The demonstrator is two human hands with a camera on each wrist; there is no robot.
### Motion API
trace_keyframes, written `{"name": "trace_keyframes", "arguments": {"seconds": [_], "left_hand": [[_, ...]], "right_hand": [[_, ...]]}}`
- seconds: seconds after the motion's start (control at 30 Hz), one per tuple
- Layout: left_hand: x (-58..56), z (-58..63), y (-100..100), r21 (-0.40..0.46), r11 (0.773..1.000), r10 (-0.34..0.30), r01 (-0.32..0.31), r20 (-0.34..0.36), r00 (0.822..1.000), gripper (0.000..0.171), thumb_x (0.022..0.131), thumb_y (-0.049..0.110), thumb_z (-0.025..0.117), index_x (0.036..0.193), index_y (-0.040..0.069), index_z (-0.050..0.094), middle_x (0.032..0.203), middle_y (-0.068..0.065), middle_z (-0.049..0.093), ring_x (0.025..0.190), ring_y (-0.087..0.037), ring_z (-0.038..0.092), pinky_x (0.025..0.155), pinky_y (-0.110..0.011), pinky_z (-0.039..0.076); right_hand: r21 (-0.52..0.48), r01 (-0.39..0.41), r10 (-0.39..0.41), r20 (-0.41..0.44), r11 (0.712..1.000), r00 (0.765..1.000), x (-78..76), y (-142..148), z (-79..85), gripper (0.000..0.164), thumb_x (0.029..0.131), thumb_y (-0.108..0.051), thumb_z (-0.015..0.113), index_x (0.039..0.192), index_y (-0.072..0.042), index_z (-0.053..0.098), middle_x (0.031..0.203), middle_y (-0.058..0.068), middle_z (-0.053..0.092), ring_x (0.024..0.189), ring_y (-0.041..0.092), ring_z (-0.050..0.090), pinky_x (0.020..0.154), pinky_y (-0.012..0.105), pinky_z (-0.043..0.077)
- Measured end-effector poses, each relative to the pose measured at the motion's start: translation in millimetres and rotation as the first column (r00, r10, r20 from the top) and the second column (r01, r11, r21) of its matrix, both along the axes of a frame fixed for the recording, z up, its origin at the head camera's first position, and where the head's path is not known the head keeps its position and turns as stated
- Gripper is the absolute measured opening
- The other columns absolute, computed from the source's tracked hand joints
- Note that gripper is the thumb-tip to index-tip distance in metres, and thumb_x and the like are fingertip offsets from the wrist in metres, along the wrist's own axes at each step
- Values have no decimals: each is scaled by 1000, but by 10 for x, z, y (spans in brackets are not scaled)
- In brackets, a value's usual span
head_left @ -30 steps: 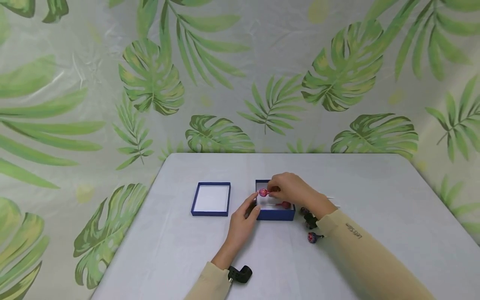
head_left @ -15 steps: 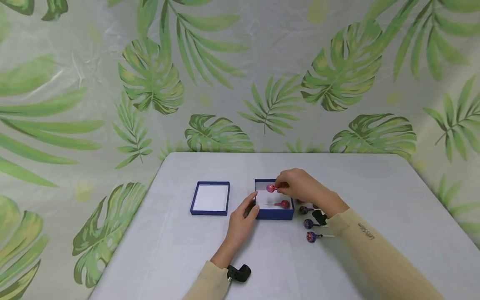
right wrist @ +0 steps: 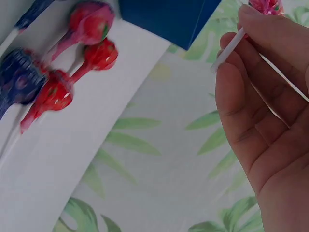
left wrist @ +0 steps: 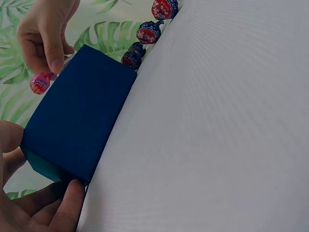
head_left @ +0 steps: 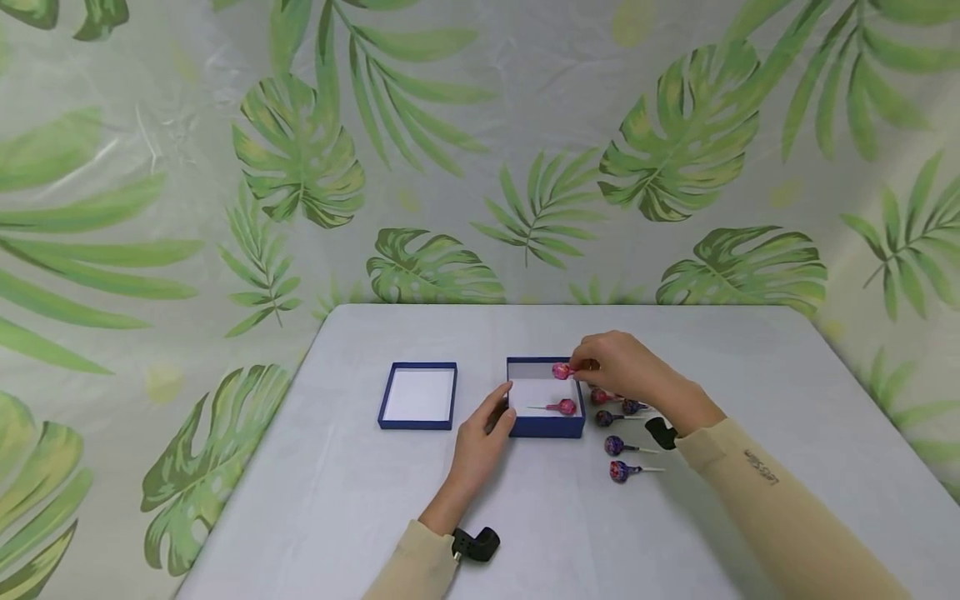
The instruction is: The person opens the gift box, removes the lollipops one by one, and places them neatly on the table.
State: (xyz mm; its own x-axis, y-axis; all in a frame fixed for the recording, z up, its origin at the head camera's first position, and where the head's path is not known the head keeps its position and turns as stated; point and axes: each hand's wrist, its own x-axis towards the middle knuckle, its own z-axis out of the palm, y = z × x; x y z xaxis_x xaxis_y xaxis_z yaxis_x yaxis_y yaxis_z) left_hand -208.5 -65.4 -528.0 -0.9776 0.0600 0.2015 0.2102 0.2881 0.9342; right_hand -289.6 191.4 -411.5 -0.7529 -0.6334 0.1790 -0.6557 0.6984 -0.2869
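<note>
A blue box [head_left: 546, 427] with a white inside stands open on the table, one pink lollipop [head_left: 566, 407] lying in it. My left hand [head_left: 480, 442] rests against the box's left side, thumb near the front corner and fingers touching the wall. In the left wrist view, those fingertips [left wrist: 72, 193] meet the box's lower corner. Over the box's back right corner, my right hand [head_left: 618, 362] pinches another pink lollipop [head_left: 562, 371] between thumb and fingers. Its white stick [right wrist: 231, 47] shows in the right wrist view.
Several wrapped lollipops [head_left: 615, 446] lie right of the box, dark purple-blue ones in front and red-pink ones [right wrist: 58, 92] behind. A shallow blue-rimmed lid [head_left: 417, 426] lies left of the box. Beyond the white table [head_left: 300, 500] hangs a leaf-patterned cloth [head_left: 562, 125].
My right hand has moved right and slightly up with the pink lollipop, from over the box's middle to its right rim. The left hand stays at the box.
</note>
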Motion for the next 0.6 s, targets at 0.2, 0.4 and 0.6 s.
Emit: {"name": "trace_keyframes", "arguments": {"seconds": [0.2, 0.4, 0.6], "left_hand": [[-11, 2, 4, -1, 1000, 5, -5, -9, 1000, 46, 103, 35, 57, 149, 29, 52, 143, -1, 57, 132, -15, 51, 108, -34, 44], [-14, 2, 11, -2, 1000, 4, -4, -9, 1000, 45, 103, 35, 57, 148, 30, 52, 143, -1, 57, 132, -14, 52, 108, -33, 44], [0, 26, 6, 4, 1000, 3, -3, 8, 1000, 46, 103, 33, 57, 149, 28, 51, 145, -1, 55, 133, -15, 50, 109, -33, 43]], "right_hand": [[7, 15, -15, 1, 1000, 1000, 48, 126, 4, 9, 88, -12, 79, 96, -15, 78, 91, -6, 69, 81, 11, 63, 74, 36, 57], [22, 28, -28, -8, 999, 1000, 81, 267, -43, 10, 86, -13, 81, 95, -17, 78, 87, -9, 66, 77, 8, 60, 70, 34, 56], [20, 51, -50, -19, 999, 999, 111, 424, -96, 11, 85, -11, 81, 95, -17, 79, 87, -10, 65, 76, 8, 60, 68, 33, 55]]}}
